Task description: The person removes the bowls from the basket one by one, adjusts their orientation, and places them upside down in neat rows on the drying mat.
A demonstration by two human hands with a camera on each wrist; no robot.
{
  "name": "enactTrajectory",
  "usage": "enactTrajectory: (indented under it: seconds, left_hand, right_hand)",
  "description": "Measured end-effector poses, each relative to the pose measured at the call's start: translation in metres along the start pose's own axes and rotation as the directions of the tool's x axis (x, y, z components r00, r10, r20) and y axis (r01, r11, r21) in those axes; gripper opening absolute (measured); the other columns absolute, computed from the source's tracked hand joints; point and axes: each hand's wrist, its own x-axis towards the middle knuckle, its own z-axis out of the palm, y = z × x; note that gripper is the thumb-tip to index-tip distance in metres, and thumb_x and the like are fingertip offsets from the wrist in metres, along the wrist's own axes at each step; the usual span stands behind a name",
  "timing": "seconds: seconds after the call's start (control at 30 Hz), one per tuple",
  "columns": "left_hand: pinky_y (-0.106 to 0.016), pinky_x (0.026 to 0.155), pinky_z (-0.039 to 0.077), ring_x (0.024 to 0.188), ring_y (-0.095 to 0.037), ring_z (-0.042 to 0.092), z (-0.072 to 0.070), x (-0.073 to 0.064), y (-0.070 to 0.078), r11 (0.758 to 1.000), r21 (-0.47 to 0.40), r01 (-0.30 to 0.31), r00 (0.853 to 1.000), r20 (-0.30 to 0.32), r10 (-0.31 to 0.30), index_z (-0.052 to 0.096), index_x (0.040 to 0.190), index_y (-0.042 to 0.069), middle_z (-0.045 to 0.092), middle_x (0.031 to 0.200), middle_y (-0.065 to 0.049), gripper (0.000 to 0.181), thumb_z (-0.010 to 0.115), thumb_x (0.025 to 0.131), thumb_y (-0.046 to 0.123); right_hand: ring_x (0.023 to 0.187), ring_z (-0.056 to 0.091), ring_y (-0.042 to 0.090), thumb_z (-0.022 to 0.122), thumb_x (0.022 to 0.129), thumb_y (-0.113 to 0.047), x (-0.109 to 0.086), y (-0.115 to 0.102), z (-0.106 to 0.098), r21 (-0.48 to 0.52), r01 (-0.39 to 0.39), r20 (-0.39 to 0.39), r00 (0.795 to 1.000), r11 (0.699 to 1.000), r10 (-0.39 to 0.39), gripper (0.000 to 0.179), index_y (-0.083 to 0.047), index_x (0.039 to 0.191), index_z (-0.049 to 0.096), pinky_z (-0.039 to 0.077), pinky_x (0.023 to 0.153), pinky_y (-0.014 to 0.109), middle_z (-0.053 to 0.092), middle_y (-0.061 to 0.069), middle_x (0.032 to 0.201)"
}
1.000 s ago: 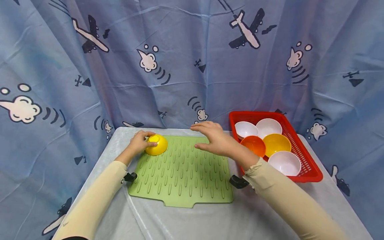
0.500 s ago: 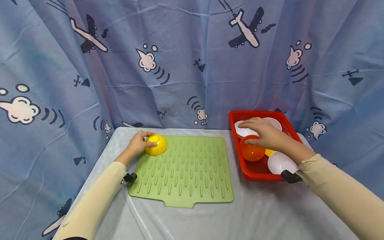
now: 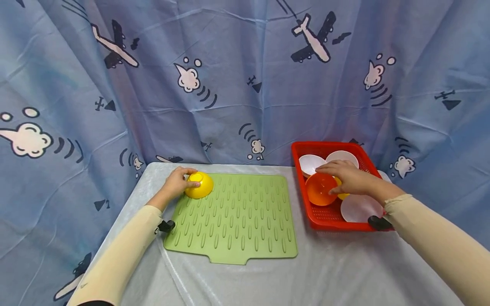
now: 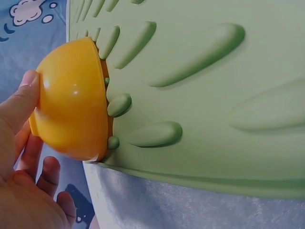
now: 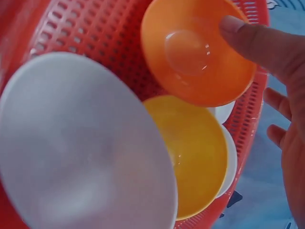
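Note:
My left hand [image 3: 177, 182] holds a small yellow bowl [image 3: 203, 186] that sits upside down on the back left corner of a green ribbed mat [image 3: 237, 212]. In the left wrist view its thumb presses the base side of the yellow bowl [image 4: 74, 102], and the lower fingers hang off it. Over the red basket [image 3: 319, 223], my right hand [image 3: 352, 177] pinches the rim of an orange bowl [image 3: 318, 193]. From the right wrist, the thumb lies across the inside of the orange bowl [image 5: 190, 52]; some fingertips are hidden behind its rim.
Also in the basket are a yellow bowl [image 5: 195, 157], a white bowl [image 5: 81, 143] at the near right, and two more white bowls at the back, one of them a white bowl [image 3: 311, 163] behind the orange one. A blue curtain [image 3: 229, 85] hangs behind the table.
My right hand has moved right from above the mat to the basket, then lowered onto the orange bowl's rim. The left hand and its yellow bowl have stayed in place.

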Motion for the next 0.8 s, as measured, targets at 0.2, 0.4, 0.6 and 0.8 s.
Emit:
enactTrajectory:
  seconds: [0.2, 0.4, 0.6, 0.8]
  left_hand:
    - [-0.039, 0.082, 0.035, 0.103, -0.030, 0.049, 0.000, 0.001, 0.002, 1.000, 0.005, 0.002, 1.000, -0.003, -0.002, 0.064, 0.138, 0.013, 0.054, 0.116, -0.012, 0.058, 0.082, 0.088, 0.034]
    - [-0.038, 0.081, 0.034, 0.102, -0.029, 0.048, 0.001, 0.000, 0.004, 1.000, 0.010, 0.006, 1.000, -0.001, -0.006, 0.064, 0.139, 0.014, 0.053, 0.115, -0.011, 0.057, 0.081, 0.089, 0.034]
    - [-0.038, 0.082, 0.033, 0.103, -0.029, 0.048, 0.002, -0.001, 0.005, 1.000, 0.003, 0.012, 1.000, -0.007, -0.012, 0.064, 0.138, 0.015, 0.054, 0.117, -0.011, 0.056, 0.081, 0.089, 0.034]
    - [-0.037, 0.081, 0.034, 0.103, -0.029, 0.048, 0.003, -0.001, 0.001, 1.000, -0.007, 0.019, 1.000, -0.011, -0.019, 0.064, 0.138, 0.014, 0.054, 0.117, -0.011, 0.056, 0.082, 0.088, 0.033]
  right_hand:
    - [0.139, 0.040, 0.041, 0.096, 0.067, -0.022, 0.004, 0.008, 0.008, -0.054, -0.013, 0.065, 0.998, 0.998, 0.016, 0.089, -0.011, 0.146, 0.057, 0.024, 0.110, 0.066, 0.056, 0.012, 0.146]
    - [0.137, 0.035, 0.047, 0.098, 0.061, -0.032, 0.003, 0.014, 0.018, -0.063, -0.085, 0.141, 0.986, 0.994, 0.093, 0.105, -0.008, 0.151, 0.050, 0.025, 0.111, 0.070, 0.050, 0.017, 0.144]
    - [0.136, 0.033, 0.049, 0.096, 0.061, -0.046, 0.004, 0.018, 0.023, -0.062, -0.124, 0.195, 0.972, 0.990, 0.134, 0.111, -0.008, 0.153, 0.046, 0.033, 0.108, 0.073, 0.047, 0.016, 0.145]
    - [0.133, 0.036, 0.046, 0.094, 0.059, -0.056, 0.007, 0.016, 0.024, -0.061, -0.104, 0.212, 0.970, 0.993, 0.114, 0.114, -0.008, 0.151, 0.048, 0.031, 0.109, 0.073, 0.050, 0.014, 0.141]
